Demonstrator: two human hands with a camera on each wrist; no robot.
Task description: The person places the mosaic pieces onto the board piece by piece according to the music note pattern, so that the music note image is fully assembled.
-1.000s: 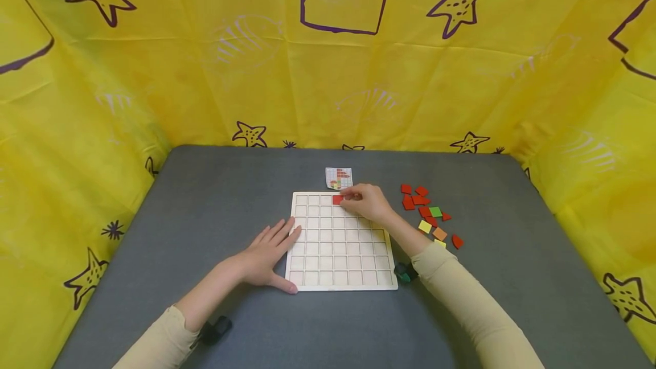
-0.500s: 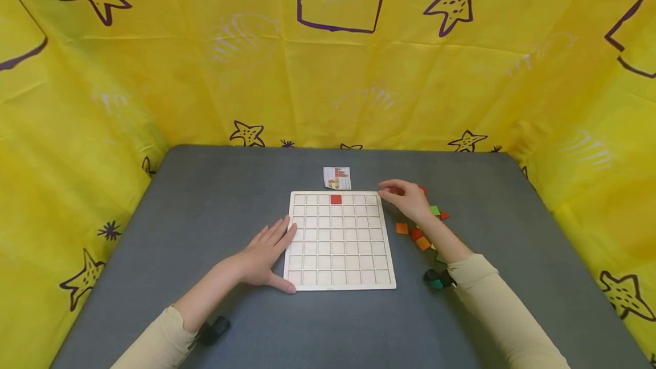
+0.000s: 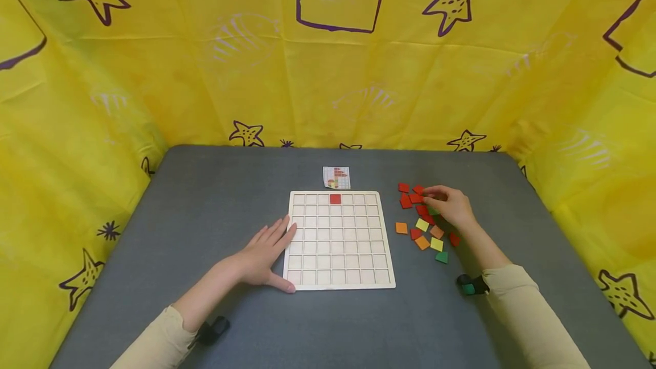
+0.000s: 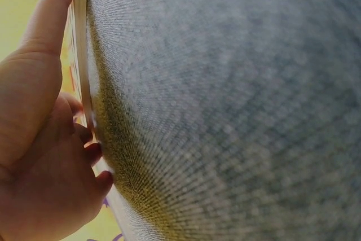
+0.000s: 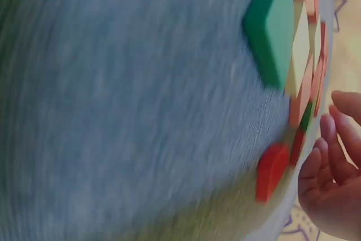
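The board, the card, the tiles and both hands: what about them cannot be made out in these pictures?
Head: part of the light green tile, covered by the right hand.
Head: the pattern on the card, too small to read exactly.
Right wrist: the rest of the right hand, cut off by the right edge.
Left wrist: the grid of the board, edge-on and partly behind the left hand.

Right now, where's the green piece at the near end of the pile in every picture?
Head: the green piece is right of the board, lowest in the picture of all the loose pieces.
Left wrist: not in it.
Right wrist: upper right, looking big, beside a pale yellow piece.
Shared landmark: the grey table, seen in all three views.
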